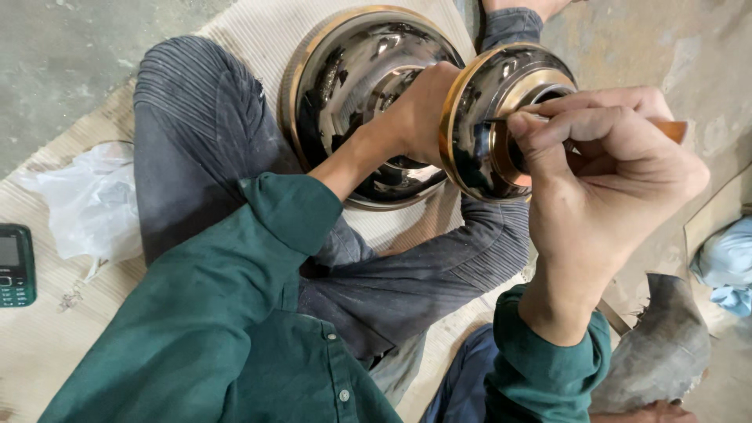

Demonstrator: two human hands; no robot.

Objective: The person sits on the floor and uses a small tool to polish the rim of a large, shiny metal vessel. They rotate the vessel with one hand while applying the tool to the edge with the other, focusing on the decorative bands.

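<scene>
My left hand (419,110) grips a small shiny metal bowl (486,117) with a brass-coloured rim and foot ring, held on its side. My right hand (603,180) is closed on a thin tool with a wooden handle (670,129), whose metal tip touches the bowl's foot ring. Behind the left hand, a larger polished metal bowl (352,78) lies upside down on the mat between my crossed legs. Both arms wear green sleeves.
A woven mat (47,345) covers the concrete floor. A dark green mobile phone (16,266) and a white plastic bag (86,204) lie at the left. A blue cloth (724,266) and a grey lump (658,345) sit at the right.
</scene>
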